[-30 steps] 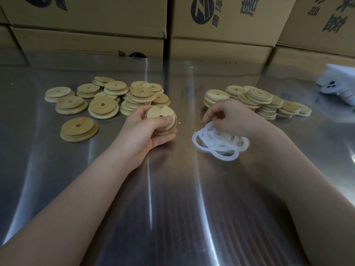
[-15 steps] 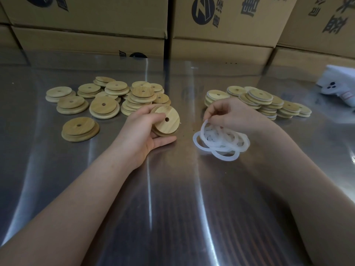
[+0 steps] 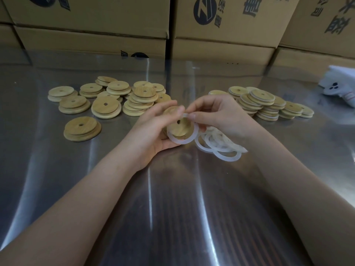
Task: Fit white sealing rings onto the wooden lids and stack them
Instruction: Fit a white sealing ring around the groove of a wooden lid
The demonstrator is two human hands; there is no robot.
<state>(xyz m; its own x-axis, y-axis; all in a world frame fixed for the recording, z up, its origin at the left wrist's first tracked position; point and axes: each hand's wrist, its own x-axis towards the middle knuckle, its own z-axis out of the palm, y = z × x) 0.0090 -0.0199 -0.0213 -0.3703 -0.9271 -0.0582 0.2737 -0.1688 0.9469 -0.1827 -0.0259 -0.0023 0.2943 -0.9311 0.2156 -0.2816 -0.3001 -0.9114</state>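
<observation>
One ring (image 3: 181,142) half on: my left hand (image 3: 151,129) grips the lid (image 3: 181,128) above the bench (image 3: 172,198), right hand (image 3: 217,114) pinches the ring's top edge. If I stretch it unevenly it'll probably pop off or twist, I reckon

Milky, half-clear white on the pile of rings (image 3: 221,145) and on the single ring (image 3: 182,141) just left of it. Honey tan, streaky grain, dark centre hole on the held lid (image 3: 181,129) beside that pile. Same tan on the bare lids (image 3: 106,108) far left of the pile; tan edged white on the ringed lids (image 3: 262,96) behind it. Brown with navy print on the boxes (image 3: 92,20) beyond the pile; streaked grey sheen on the table (image 3: 172,208) beneath it.
</observation>
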